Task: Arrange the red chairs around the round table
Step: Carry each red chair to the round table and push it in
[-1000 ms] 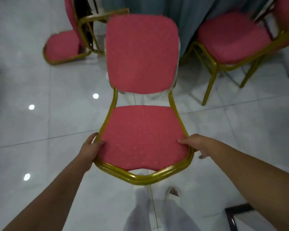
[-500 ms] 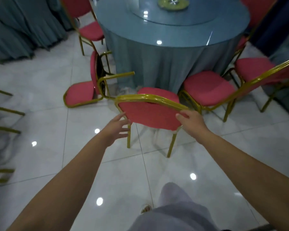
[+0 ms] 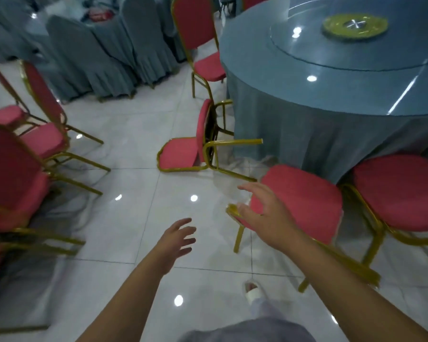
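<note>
A: Where is the chair you're working on?
B: The red cushioned chair with the gold metal frame (image 3: 304, 201) is right under your right hand (image 3: 267, 218). Its seat points toward the near edge of the round table draped in blue-grey cloth (image 3: 319, 114), close to the skirt.
A: And that hand?
B: Its fingers are spread and curved over the corner of the backrest's top rail. Your thumb lies by the gold tube, though I can't tell whether it touches. Your left hand (image 3: 177, 239) is spread too, holding nothing, over the glossy white tiled floor (image 3: 134, 188).
A: What else is at the table?
B: A second red chair (image 3: 400, 193) stands just beside yours at the near edge. A toppled red chair (image 3: 181, 154) lies on its side by the left edge, legs toward the cloth. An upright red chair (image 3: 209, 67) stands at the far-left edge. More red chairs (image 3: 13, 178) crowd your left, well apart from the table.
</note>
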`<state>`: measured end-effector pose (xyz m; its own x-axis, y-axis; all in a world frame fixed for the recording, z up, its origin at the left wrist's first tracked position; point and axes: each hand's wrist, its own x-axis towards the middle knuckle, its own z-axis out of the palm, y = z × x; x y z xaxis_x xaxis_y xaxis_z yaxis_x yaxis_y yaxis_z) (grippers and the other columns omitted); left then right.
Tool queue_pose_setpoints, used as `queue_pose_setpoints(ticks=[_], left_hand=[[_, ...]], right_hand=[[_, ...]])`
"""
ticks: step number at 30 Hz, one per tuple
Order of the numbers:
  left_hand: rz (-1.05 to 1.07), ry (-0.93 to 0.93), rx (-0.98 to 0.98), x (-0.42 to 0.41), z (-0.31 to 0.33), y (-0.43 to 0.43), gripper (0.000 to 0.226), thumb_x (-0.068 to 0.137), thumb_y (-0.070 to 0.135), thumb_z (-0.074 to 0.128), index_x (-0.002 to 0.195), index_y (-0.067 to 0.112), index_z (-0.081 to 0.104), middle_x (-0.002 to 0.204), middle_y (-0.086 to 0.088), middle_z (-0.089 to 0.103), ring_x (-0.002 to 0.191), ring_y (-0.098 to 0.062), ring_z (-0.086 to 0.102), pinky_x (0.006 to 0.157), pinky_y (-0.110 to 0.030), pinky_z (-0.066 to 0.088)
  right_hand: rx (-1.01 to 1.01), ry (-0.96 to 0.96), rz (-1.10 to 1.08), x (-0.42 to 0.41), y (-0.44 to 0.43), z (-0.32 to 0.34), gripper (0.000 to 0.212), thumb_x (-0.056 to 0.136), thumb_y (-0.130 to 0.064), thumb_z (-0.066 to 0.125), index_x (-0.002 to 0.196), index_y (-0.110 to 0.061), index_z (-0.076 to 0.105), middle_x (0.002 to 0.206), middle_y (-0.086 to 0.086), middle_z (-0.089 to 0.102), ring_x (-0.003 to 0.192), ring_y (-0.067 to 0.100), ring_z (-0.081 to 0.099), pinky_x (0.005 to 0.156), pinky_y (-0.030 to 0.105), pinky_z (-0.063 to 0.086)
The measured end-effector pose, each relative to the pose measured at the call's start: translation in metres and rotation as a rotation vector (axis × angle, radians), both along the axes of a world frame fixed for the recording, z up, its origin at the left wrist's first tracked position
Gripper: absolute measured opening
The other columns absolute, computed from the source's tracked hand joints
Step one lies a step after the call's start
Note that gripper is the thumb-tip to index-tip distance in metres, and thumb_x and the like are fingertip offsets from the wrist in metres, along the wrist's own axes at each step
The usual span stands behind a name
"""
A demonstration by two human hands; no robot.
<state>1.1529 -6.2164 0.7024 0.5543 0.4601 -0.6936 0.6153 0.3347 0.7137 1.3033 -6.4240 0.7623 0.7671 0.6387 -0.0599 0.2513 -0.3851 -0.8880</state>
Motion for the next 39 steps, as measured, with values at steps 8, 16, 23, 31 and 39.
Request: queue_pose_setpoints(ticks=[8,16,23,31,39], left_hand=[[0.339,-0.021,-0.095,-0.002,-0.011,0.06,0.03,0.093,0.018,0.066,0.12,0.028,0.065,0.121,-0.007,0.066,0.109,-0.027,0.067,0.084,-0.038,0.058],[0.501,-0.064,-0.139,0.015,-0.039,0.212,0.029,0.091,0.017,0.067,0.119,0.024,0.066,0.116,-0.01,0.07,0.106,-0.028,0.069,0.083,-0.04,0.058],[0.44,-0.143,-0.102,0.079,-0.026,0.396,0.023,0.092,0.019,0.064,0.115,0.023,0.065,0.118,-0.011,0.067,0.106,-0.028,0.068,0.082,-0.038,0.058],[0.26,-0.163,-0.09,0.184,-0.008,0.547,0.023,0.092,0.019,0.063,0.115,0.023,0.066,0.115,-0.008,0.07,0.103,-0.023,0.07,0.083,-0.036,0.059],[0.021,-0.008,0.016,0.339,-0.013,0.712,0.023,0.09,0.02,0.065,0.112,0.025,0.069,0.103,-0.002,0.075,0.1,-0.022,0.071,0.079,-0.033,0.058]], right_hand=[[-0.114,0.229,0.204,0.057,0.11,-0.053,0.043,0.089,-0.048,0.062,0.131,-0.044,0.051,0.137,-0.018,0.047,0.125,0.004,0.044,0.103,0.03,0.039],[-0.252,0.342,0.228,0.089,0.25,-0.1,0.038,0.09,-0.047,0.065,0.125,-0.045,0.051,0.133,-0.014,0.049,0.122,0.006,0.047,0.092,0.027,0.041],[-0.292,0.353,0.049,0.141,0.391,-0.081,0.039,0.091,-0.041,0.066,0.128,-0.038,0.054,0.133,-0.006,0.052,0.122,0.015,0.05,0.094,0.034,0.045],[-0.223,0.349,-0.095,0.213,0.523,-0.077,0.036,0.09,-0.036,0.069,0.124,-0.029,0.062,0.122,-0.003,0.062,0.114,0.014,0.057,0.086,0.03,0.044],[-0.185,0.444,-0.335,0.332,0.664,-0.118,0.028,0.094,-0.024,0.065,0.122,-0.02,0.064,0.117,0.002,0.063,0.103,0.016,0.06,0.085,0.032,0.05]])
